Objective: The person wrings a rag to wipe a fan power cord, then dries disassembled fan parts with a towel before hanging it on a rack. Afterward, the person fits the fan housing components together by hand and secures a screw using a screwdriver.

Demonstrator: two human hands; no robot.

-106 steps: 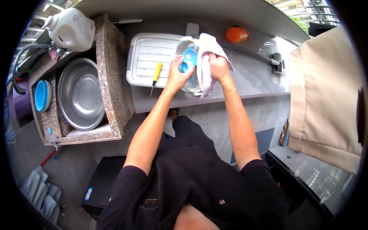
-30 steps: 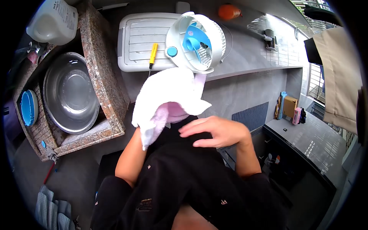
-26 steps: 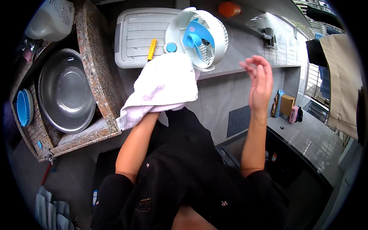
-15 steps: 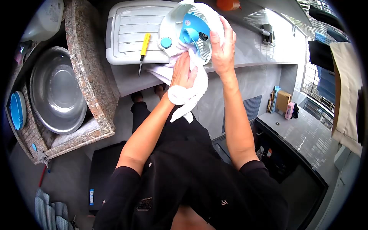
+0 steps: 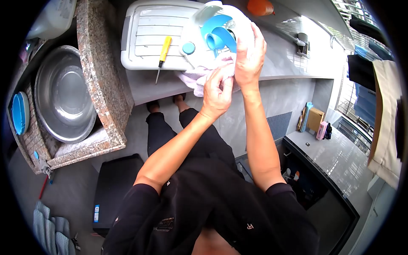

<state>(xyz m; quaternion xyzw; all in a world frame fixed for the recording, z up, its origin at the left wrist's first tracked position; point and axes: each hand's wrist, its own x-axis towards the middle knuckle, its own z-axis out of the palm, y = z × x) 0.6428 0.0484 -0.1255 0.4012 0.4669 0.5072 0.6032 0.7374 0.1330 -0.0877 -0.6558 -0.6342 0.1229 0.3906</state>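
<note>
A pale pink-and-white terry towel (image 5: 196,80) is gripped in a bunch by the left hand (image 5: 218,91), its fingers curled, and is pressed to the lower front edge of a round white plastic fan housing with slotted sides (image 5: 239,18). The right hand (image 5: 250,59) is placed at the right side of the housing, its fingers extended and pointed away from the body; whether the rim is clasped there cannot be told. Inside the housing, glossy blue plastic fan blades (image 5: 225,36) with a tubular hub are seen, and a round blue button (image 5: 188,48) is set at its left.

The housing is seen at the right part of a white ribbed plastic panel (image 5: 148,36), which is supported by a grey countertop (image 5: 142,87). A screwdriver with a yellow handle (image 5: 165,49) is laid across the panel's near edge, its metal tip pointed toward the body. Beyond the housing, an orange container (image 5: 260,7) is partly cut off by the view's top edge. At the left, a shiny round steel basin (image 5: 66,95) is held within a speckled granite surround (image 5: 95,63).
</note>
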